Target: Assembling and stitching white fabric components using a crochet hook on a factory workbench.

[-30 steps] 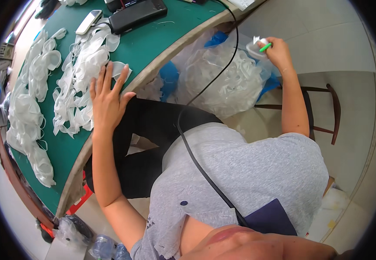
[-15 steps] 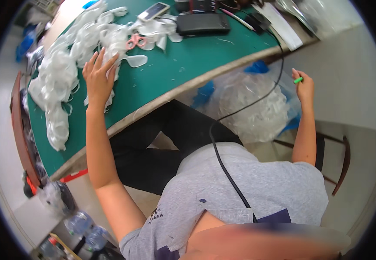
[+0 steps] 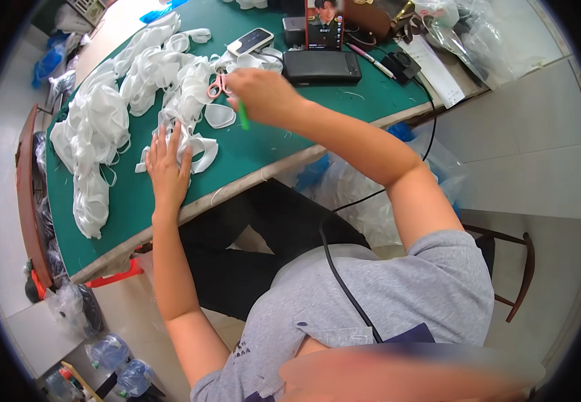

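A long heap of white fabric pieces (image 3: 96, 100), soft, cup-shaped and joined by thin straps, spreads over the left of the green table (image 3: 344, 107). My left hand (image 3: 168, 161) lies with fingers stretched out on the near end of the heap, beside a curled white strip (image 3: 204, 155). Farther right, my right hand (image 3: 263, 97) is closed around a small green tool (image 3: 243, 115), whose green end points down toward the tabletop. Its fingers are by the pink-handled scissors (image 3: 218, 86), partly covering them. A loose white piece (image 3: 220, 116) lies just below.
Behind the right hand lie a white phone (image 3: 250, 41), a black case (image 3: 322, 67) and a propped-up screen (image 3: 324, 25). Pens (image 3: 371, 61) and a black adapter (image 3: 403, 65) sit farther right. A black cable (image 3: 334, 251) crosses my body. Below the edge stands a clear bag (image 3: 364, 218) of white pieces.
My right hand has swung from beyond the table's right edge to the scissors, still holding the green tool. My left hand has moved nearer to me and slightly right. The view has shifted a little.
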`<state>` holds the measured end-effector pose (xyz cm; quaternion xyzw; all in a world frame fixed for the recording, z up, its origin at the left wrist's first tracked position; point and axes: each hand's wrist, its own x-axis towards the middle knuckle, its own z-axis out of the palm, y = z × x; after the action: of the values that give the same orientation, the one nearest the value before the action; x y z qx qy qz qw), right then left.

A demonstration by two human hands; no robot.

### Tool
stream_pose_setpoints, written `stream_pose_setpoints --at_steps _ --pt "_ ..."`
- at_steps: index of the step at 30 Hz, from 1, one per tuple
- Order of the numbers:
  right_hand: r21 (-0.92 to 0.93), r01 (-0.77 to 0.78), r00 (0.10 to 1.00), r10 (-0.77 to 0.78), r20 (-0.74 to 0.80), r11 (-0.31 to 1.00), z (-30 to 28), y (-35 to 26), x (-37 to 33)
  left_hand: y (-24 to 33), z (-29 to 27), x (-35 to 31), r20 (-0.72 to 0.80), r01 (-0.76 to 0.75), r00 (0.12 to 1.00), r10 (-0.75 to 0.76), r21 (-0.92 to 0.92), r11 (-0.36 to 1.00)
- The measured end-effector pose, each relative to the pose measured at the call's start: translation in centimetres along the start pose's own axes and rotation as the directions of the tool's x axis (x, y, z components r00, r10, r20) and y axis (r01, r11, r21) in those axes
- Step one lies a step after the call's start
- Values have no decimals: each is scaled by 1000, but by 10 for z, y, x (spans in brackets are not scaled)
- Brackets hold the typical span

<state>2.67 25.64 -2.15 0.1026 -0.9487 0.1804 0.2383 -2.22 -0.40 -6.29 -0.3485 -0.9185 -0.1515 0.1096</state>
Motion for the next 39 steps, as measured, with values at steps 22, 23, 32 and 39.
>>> stream_pose_setpoints --at_steps 22,23,32,39 --pt "769 -126 972 232 -30 627 -117 50 -75 48 13 82 -143 -46 990 16 -213 976" --pt "778 -164 966 257 3 606 -118 54 -89 58 23 88 -120 -1 993 -14 -130 992" --pt "698 -293 892 450 -46 654 -115 60 -172 113 71 148 -39 319 948 -317 167 933" --pt "634 -281 895 435 -97 720 -120 58 -182 76 71 154 -146 125 983 -111 91 988"
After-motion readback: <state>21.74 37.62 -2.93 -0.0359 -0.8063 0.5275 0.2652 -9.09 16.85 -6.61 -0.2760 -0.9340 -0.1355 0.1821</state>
